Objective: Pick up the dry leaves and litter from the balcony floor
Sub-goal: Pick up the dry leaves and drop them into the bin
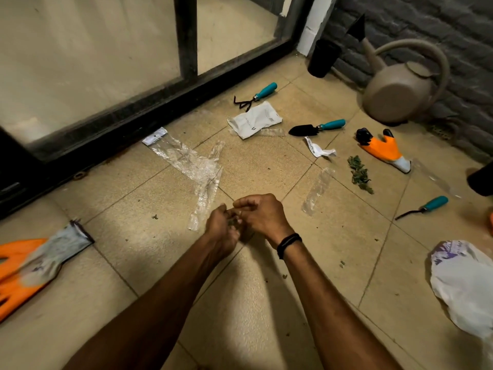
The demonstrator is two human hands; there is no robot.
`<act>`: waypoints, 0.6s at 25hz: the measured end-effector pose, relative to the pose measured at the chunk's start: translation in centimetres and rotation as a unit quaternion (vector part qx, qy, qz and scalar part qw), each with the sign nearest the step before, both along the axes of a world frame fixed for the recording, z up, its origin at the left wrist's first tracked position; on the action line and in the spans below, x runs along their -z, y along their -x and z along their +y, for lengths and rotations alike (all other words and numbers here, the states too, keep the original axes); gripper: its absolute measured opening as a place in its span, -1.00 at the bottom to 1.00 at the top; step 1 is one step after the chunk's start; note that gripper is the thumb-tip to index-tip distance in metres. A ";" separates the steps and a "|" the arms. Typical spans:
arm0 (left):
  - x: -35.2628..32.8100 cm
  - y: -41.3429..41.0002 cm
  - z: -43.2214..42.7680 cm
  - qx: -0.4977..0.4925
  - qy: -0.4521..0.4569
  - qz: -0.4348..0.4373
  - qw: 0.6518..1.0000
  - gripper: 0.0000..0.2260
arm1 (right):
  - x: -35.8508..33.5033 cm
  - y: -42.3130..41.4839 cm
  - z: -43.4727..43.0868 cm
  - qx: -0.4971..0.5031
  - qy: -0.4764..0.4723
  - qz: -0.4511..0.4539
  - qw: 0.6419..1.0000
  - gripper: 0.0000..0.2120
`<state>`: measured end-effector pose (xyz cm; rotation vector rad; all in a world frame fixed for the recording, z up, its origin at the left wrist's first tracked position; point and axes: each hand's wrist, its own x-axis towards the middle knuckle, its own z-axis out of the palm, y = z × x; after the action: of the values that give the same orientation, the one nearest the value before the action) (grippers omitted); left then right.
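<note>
**Balcony floor, pickup at an early stage**

Surface: beige tiled floor (266, 303), dim light, dark-framed door (133, 113) along the far left.

Hands: both meet low over the tiles at frame centre. The left hand (221, 228) is cupped palm-up, fingers curled round a few dry leaf crumbs (233, 222). The right hand (260, 214) hovers over that palm with fingertips bunched. We cannot tell whether it pinches a bit or has none.

Near: a white bag (464, 284) lies at right, and we judge it the likely collection point. A worn orange glove (24, 268) lies at left. Small flecks (154, 216) dot the tiles around the hands.

Middle: a crumpled clear wrap (186, 161) ends just beside the left hand. A clear strip (317, 190) lies to the right, with a leaf pile (360, 174) beyond it and a paper scrap (318, 150) past that.

Far: a white pouch (254, 119) lies between a rake (256, 96) and a trowel (317, 127). A second glove (381, 149) and a watering can (400, 94) lie toward the wall.

Progress, our judgement: only crumbs are in hand. The leaf pile, wrap, strip, scrap, pouch and flecks all lie on the floor, so most of the job is left.
</note>
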<state>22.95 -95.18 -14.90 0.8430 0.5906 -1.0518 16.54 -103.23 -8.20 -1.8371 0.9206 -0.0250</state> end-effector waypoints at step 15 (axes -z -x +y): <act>-0.6 -6.1 14.7 -0.118 -0.035 -0.002 0.992 -0.64 | 1.7 -8.4 11.9 -0.206 0.080 -0.058 0.974 -0.93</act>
<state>29.04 -80.49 -14.34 0.8142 0.7092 -0.8182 24.98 -91.37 -9.90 -2.1219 0.4547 0.0530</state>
